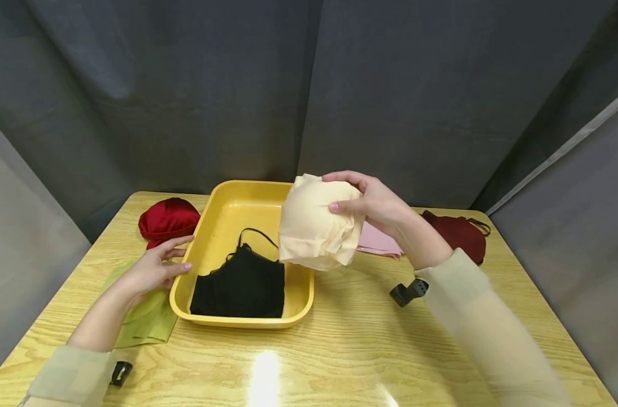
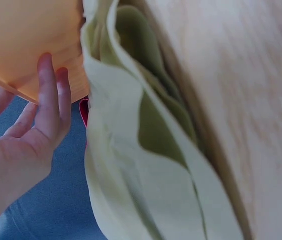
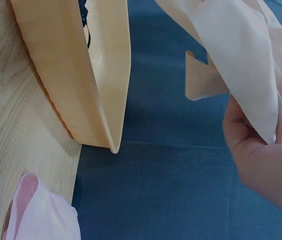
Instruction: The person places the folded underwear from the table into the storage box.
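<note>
Held up over the right side of the yellow tray [image 1: 262, 323] is a folded cream bra [image 1: 311, 217] with a smooth rounded cup. My right hand [image 1: 377, 206] pinches its right edge, thumb across the front. The right wrist view has the cream cloth [image 3: 246, 60] hanging from that hand [image 3: 276, 165], with a flap sticking out. My left hand [image 1: 159, 268] is at the tray's left rim, and in the left wrist view its extended fingers [image 2: 47, 95] lie against the tray wall [image 2: 36, 35]. A black strappy top [image 1: 243, 282] lies folded inside the tray.
Left of the tray are a shiny red folded garment [image 1: 169, 219] and a green one [image 1: 146, 319]. To the right lie a pink folded cloth [image 1: 379, 240] and a maroon garment with a strap [image 1: 456, 234]. Grey curtains [image 1: 309, 96] enclose the wooden table [image 1: 339, 345].
</note>
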A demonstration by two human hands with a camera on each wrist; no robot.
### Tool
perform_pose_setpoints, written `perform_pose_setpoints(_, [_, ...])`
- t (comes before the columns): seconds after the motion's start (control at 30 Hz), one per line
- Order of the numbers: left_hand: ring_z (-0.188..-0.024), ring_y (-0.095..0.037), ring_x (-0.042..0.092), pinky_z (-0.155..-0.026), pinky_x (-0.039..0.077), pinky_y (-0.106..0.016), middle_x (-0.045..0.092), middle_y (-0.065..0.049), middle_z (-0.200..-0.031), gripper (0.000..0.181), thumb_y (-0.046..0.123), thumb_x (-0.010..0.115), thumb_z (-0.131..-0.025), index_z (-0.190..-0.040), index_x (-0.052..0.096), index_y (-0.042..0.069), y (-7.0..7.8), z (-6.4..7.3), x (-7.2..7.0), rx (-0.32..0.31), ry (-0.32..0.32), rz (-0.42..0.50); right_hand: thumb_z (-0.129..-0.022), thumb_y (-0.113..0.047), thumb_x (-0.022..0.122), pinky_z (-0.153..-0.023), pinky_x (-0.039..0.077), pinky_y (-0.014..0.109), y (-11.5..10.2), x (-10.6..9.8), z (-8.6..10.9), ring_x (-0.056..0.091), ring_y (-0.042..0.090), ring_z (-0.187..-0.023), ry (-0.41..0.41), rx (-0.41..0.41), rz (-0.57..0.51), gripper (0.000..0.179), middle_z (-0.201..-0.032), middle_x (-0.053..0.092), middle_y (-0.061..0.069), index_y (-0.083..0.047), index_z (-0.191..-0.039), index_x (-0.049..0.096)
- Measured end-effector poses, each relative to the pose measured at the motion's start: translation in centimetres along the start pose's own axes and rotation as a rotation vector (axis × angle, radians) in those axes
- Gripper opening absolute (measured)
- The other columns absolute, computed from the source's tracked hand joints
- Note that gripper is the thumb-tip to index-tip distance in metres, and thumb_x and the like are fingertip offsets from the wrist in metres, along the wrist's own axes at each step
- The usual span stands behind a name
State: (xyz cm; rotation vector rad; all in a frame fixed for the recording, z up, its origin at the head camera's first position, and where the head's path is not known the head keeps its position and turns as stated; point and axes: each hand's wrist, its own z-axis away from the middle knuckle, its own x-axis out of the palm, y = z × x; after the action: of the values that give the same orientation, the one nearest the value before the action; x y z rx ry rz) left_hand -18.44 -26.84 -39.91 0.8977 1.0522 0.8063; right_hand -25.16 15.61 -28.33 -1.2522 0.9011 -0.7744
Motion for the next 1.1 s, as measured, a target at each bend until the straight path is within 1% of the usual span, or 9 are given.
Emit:
perform_pose_setpoints(0.2, [-0.096, -0.025, 0.058, -0.070, 0.053, -0.033, 0.034, -0.028, -0.138, 0.070, 0.016, 0.062, -0.091, -0.150, 0.025, 0.014, 0.2, 0.2, 0.1, -0.008, 0.002, 0.011, -0.079, -0.002, 0.073, -0.075, 0.055, 0.034, 0.1, 0.6, -1.5, 0.059, 0.025, -0.094, -0.027, -0.028, -0.021, 0.053, -0.118, 0.053, 0.012, -0.013, -0.127, 0.055])
perform_pose_setpoints(0.33, [-0.099, -0.026, 0.057, -0.072, 0.053, -0.033, 0.034, -0.027, -0.138, 0.070, 0.017, 0.062, -0.091, -0.150, 0.024, 0.014, 0.4, 0.3, 0.1, -0.014, 0.008, 0.015, -0.079, -0.001, 0.073, -0.077, 0.055, 0.033, 0.2, 1.2, -2.4, 0.057, 0.025, -0.098, -0.032, -0.032, -0.037, 0.052, -0.120, 0.053, 0.011, -0.013, -0.127, 0.056])
perform_pose_setpoints(0.47, [-0.100, -0.027, 0.056, -0.073, 0.053, -0.034, 0.034, -0.026, -0.139, 0.070, 0.018, 0.062, -0.091, -0.150, 0.024, 0.015, 0.4, 0.4, 0.1, -0.018, 0.010, 0.018, -0.079, -0.001, 0.072, -0.078, 0.054, 0.031, 0.5, 1.7, -3.4, 0.055, 0.024, -0.101, -0.024, -0.031, -0.057, 0.051, -0.121, 0.053, 0.010, -0.014, -0.126, 0.057])
perform_pose_setpoints(0.63, [-0.099, -0.027, 0.057, -0.072, 0.053, -0.033, 0.035, -0.026, -0.138, 0.069, 0.017, 0.062, -0.092, -0.150, 0.025, 0.016, 0.3, 0.4, 0.2, -0.016, 0.014, 0.021, -0.079, 0.001, 0.072, -0.079, 0.053, 0.028, 0.8, 2.5, -4.5, 0.054, 0.024, -0.102, -0.016, -0.040, -0.114, 0.053, -0.122, 0.053, 0.010, -0.013, -0.127, 0.056])
perform_pose_setpoints(0.83, [-0.098, -0.025, 0.057, -0.071, 0.052, -0.033, 0.035, -0.026, -0.139, 0.068, 0.016, 0.061, -0.092, -0.150, 0.026, 0.016, 0.1, 0.4, 0.3, -0.011, 0.008, 0.028, -0.079, 0.001, 0.072, -0.078, 0.054, 0.029, 1.2, 3.6, -5.8, 0.055, 0.023, -0.100, 0.001, -0.036, -0.169, 0.052, -0.122, 0.054, 0.009, -0.014, -0.127, 0.057])
perform_pose_setpoints(1.1, [-0.096, -0.025, 0.057, -0.068, 0.052, -0.032, 0.037, -0.026, -0.137, 0.067, 0.014, 0.061, -0.092, -0.150, 0.026, 0.015, 0.3, 0.4, 0.4, -0.010, 0.013, 0.023, -0.079, 0.001, 0.073, -0.079, 0.054, 0.028, 2.2, 4.9, -7.1, 0.057, 0.022, -0.098, 0.031, -0.065, -0.224, 0.051, -0.122, 0.054, 0.009, -0.013, -0.125, 0.057])
